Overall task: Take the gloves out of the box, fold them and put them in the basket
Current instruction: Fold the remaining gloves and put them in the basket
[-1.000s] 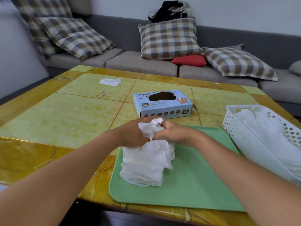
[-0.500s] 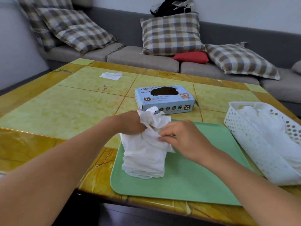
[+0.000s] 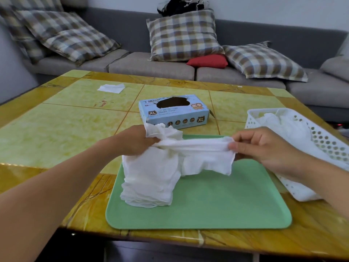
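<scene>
Left hand [image 3: 138, 140] grips the top of a bunch of white gloves [image 3: 151, 178], fingers curled round the gathered upper ends; crumpled cuffs stick up just above its knuckles. The bunch hangs down below this hand, and its lower edges rest on the green mat [image 3: 207, 205].

Right hand [image 3: 264, 146] pinches the end of a single glove [image 3: 198, 150] between thumb and fingertips. This glove is drawn out sideways as a taut band from the left hand's grip across to the right hand, held above the mat. A loose flap of it sags beneath the band, nearer the right hand's thumb. Hands are well apart, joined only by the stretched glove.

Glove box [image 3: 174, 112], pale blue, marked XL, lies on the table [image 3: 56, 133] just beyond the left hand, touching nothing else. Its oval top opening looks dark; contents cannot be told.

White perforated basket [image 3: 324, 140] sits directly beyond and to the outer side of the right hand, partly hidden behind that wrist. White gloves [image 3: 279, 125] already lie inside it, heaped loosely; whether folded cannot be told.

A small white scrap [image 3: 111, 88] lies on the table far beyond the left hand, well apart from the box. A grey sofa [image 3: 151, 67] with checked cushions [image 3: 184, 35] and one red cushion [image 3: 207, 61] stands behind the table.
</scene>
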A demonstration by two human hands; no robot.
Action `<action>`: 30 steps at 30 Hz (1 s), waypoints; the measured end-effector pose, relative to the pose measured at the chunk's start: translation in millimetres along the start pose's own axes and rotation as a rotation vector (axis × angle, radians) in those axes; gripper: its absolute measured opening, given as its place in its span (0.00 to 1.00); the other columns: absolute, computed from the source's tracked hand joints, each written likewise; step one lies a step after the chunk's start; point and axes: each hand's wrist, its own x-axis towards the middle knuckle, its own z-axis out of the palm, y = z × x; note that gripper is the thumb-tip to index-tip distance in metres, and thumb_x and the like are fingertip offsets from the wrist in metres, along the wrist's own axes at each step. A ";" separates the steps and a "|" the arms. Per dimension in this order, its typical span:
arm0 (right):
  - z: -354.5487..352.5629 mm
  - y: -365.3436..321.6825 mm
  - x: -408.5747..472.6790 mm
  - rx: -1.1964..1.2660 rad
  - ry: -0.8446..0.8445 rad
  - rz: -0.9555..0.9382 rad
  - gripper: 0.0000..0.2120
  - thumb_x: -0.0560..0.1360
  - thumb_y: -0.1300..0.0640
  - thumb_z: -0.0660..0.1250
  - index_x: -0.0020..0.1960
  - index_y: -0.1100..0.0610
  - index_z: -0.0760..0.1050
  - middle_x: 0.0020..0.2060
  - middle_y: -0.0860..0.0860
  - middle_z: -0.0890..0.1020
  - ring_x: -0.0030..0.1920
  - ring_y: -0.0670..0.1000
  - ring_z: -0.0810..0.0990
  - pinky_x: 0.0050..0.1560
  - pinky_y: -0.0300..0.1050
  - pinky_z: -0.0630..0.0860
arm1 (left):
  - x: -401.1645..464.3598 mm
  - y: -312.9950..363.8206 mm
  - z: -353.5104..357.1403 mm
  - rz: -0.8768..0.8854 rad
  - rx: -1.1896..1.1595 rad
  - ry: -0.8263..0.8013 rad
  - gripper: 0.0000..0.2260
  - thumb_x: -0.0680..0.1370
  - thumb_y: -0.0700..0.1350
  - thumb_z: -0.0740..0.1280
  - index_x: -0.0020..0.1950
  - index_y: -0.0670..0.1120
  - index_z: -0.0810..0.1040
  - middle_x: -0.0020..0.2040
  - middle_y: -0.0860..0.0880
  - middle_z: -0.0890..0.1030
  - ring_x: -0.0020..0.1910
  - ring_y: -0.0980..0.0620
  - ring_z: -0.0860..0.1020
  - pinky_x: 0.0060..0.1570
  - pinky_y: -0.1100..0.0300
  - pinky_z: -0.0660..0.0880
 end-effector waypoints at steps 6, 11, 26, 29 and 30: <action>-32.4 -8.8 9.9 0.480 0.158 0.060 0.13 0.78 0.54 0.65 0.59 0.61 0.76 0.55 0.58 0.82 0.56 0.57 0.80 0.58 0.52 0.78 | 2.7 -0.8 1.2 0.003 0.019 0.010 0.12 0.82 0.51 0.65 0.63 0.50 0.78 0.55 0.53 0.78 0.53 0.50 0.75 0.53 0.57 0.70; -47.2 -20.6 11.2 0.379 0.254 0.058 0.09 0.85 0.55 0.59 0.60 0.58 0.73 0.52 0.61 0.80 0.51 0.59 0.79 0.45 0.52 0.79 | 1.4 7.2 -11.4 0.021 0.137 0.036 0.21 0.70 0.64 0.70 0.58 0.55 0.74 0.60 0.49 0.76 0.60 0.45 0.74 0.55 0.52 0.73; -8.1 -43.9 17.2 0.054 0.257 -0.074 0.21 0.73 0.69 0.74 0.63 0.56 0.77 0.45 0.52 0.84 0.39 0.47 0.81 0.38 0.40 0.79 | -33.7 113.1 2.6 0.367 0.002 -0.058 0.49 0.57 0.79 0.70 0.75 0.63 0.64 0.73 0.64 0.66 0.72 0.61 0.66 0.73 0.52 0.66; -6.3 -47.0 18.1 0.441 0.257 0.051 0.22 0.76 0.70 0.69 0.68 0.57 0.74 0.46 0.54 0.83 0.34 0.47 0.82 0.32 0.39 0.78 | -37.4 116.5 7.8 0.419 -0.161 -0.023 0.31 0.61 0.77 0.66 0.61 0.67 0.75 0.62 0.69 0.76 0.63 0.70 0.72 0.64 0.61 0.70; -5.7 -48.3 18.8 0.534 0.252 0.078 0.20 0.77 0.70 0.67 0.68 0.58 0.73 0.47 0.55 0.83 0.34 0.48 0.82 0.32 0.39 0.79 | -38.9 119.1 13.0 0.456 -0.241 0.002 0.26 0.65 0.74 0.68 0.59 0.64 0.78 0.60 0.67 0.79 0.61 0.69 0.74 0.63 0.61 0.71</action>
